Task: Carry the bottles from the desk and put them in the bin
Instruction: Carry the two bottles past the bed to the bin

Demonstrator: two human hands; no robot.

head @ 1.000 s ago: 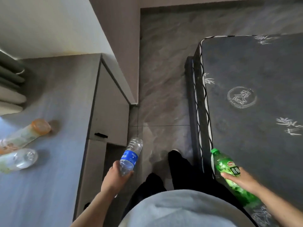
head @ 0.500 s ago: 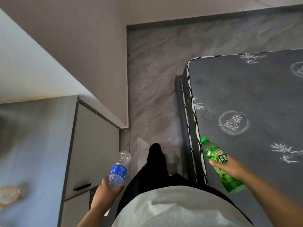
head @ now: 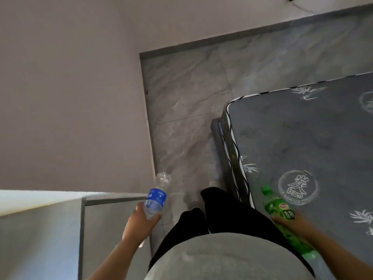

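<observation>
The left hand [head: 141, 221] has its grip closed around the lower body of a clear bottle with a blue label [head: 155, 197], and the bottle points forward and up. The right hand [head: 290, 221] has its grip closed around the middle of a green bottle [head: 280, 213], which lies tilted with the cap far and the base near. Both bottles are in the air, between the counter [head: 40, 239] at the near left and the mattress [head: 302, 142] at the right. The bin is not in view.

The passage on the tiled floor [head: 191, 110] is narrow here, I think. The corner of the mattress stands close on the right, so the green bottle or the right leg can knock against it. The clear bottle looks thin and empty; a hard squeeze can crush it, and a loose hold can let it slip. The person looks down, so the way ahead is little seen.
</observation>
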